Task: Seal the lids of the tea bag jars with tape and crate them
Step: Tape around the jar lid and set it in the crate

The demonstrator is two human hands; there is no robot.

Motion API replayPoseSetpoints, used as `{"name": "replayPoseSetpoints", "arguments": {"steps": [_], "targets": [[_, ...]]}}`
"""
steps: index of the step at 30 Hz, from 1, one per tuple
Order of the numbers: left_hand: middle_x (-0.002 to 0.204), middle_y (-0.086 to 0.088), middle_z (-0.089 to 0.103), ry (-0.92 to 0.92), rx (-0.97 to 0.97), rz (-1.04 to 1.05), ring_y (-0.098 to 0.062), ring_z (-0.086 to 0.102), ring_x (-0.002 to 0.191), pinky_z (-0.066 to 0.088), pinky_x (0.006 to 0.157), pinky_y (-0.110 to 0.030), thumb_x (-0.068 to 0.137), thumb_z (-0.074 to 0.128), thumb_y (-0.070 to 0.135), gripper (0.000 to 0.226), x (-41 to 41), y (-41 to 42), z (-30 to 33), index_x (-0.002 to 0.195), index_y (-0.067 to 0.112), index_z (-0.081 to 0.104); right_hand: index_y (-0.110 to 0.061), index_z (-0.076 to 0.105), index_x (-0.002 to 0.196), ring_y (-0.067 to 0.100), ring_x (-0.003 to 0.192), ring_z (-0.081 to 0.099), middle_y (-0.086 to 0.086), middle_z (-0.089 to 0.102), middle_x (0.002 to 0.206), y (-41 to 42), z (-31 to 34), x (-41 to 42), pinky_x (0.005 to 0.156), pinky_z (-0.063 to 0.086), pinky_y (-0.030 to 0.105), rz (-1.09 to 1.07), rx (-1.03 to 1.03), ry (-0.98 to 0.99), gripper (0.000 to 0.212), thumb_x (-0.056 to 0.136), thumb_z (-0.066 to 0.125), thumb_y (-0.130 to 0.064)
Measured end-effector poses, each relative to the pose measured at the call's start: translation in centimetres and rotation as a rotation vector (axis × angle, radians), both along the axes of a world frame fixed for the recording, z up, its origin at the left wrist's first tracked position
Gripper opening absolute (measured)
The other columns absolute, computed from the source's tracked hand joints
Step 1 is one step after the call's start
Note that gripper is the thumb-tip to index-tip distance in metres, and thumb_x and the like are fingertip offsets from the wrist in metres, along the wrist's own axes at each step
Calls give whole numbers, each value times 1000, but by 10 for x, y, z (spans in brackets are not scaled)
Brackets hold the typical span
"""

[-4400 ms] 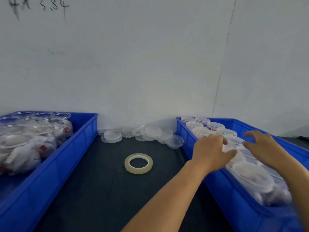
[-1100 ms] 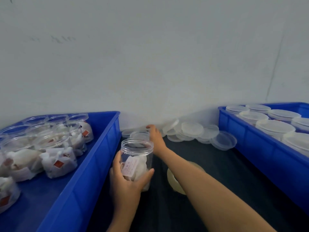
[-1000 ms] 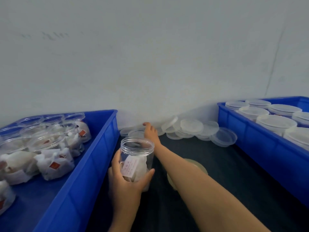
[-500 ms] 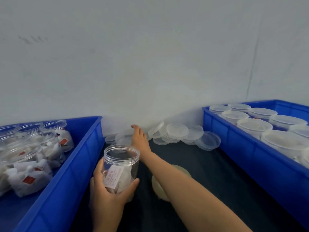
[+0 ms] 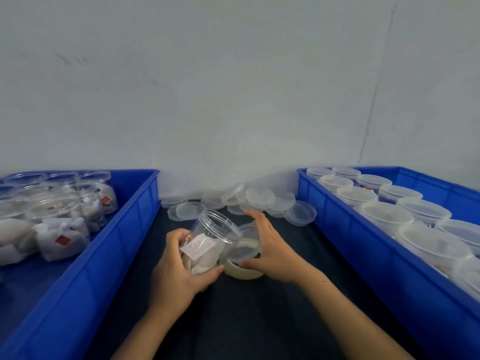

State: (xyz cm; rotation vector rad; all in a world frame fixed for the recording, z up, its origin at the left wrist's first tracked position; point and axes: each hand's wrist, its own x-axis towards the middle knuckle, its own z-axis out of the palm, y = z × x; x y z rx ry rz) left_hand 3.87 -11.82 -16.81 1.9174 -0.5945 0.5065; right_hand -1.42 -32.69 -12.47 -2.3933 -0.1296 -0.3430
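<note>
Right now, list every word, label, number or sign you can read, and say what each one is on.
Nothing here can be read.
White paper label on the tea bag jar gripped by the left hand: faint print, too blurred to read.
Red square tags on the tea bags in the left blue crate: no legible text.
Dark scribbles on the wall: smudged, unreadable.
Lid held by the right hand: shows no marking.

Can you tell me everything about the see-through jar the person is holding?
The clear round plastic jar has a ridged, threaded rim and no lid on its wide mouth. It is tilted, mouth leaning up and to the right. Inside are white tea bags and a pale paper label. The left hand grips its lower body, fingers curled round it. The right hand holds a translucent round plastic lid right beside the mouth.
</note>
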Motion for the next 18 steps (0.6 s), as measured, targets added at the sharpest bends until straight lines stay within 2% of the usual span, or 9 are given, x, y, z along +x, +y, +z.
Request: {"name": "replayPoseSetpoints", "arguments": {"steps": [3,5,7,10,13,16,18], "targets": [[111,24,53,-7,-26,-32,6,56,100,43,72,-9,44,89,52,81,-1,5,-1,110,54,43,-39,23,139,14,123,50,1,38,139,-1,-3,-12,102,46,31,78,323,-7,92,73,81,-11],[116,18,50,-26,-22,-56,4,55,105,45,74,-7,45,85,56,83,-2,6,0,118,48,46,-42,29,135,14,115,56,2,41,134,1,-3,-17,89,52,24,121,520,2,87,70,79,-14],[118,15,48,-44,-18,-90,6,52,108,44,80,-4,46,82,57,86,-2,5,2,124,40,50,-43,33,134,19,113,60,3,44,132,2,-4,-18,92,53,32,117,649,2,79,69,74,-25],[122,18,44,-56,17,-144,11,47,112,38,84,1,47,81,58,88,-6,3,6,128,36,53,-31,40,135,31,112,61,17,47,132,6,-8,-17,96,51,51,146,844,-14,63,77,64,-29],[125,24,38,-56,87,-193,13,44,115,36,87,2,47,78,62,89,-12,-1,8,130,41,51,-32,47,134,32,114,60,17,51,131,12,-16,-17,96,48,57,137,847,-75,51,84,58,-36],[124,31,34,-22,109,-233,15,41,117,36,87,3,46,77,62,90,-17,-4,11,129,48,46,-48,44,134,17,123,54,5,46,137,19,-23,-18,102,48,46,121,726,-130,49,86,53,-49],[125,34,31,20,138,-256,16,38,119,37,86,2,44,79,62,92,-16,-3,14,128,52,44,-53,42,135,12,125,53,-1,45,138,22,-26,-19,103,47,42,120,700,-161,53,83,55,-56]]}}
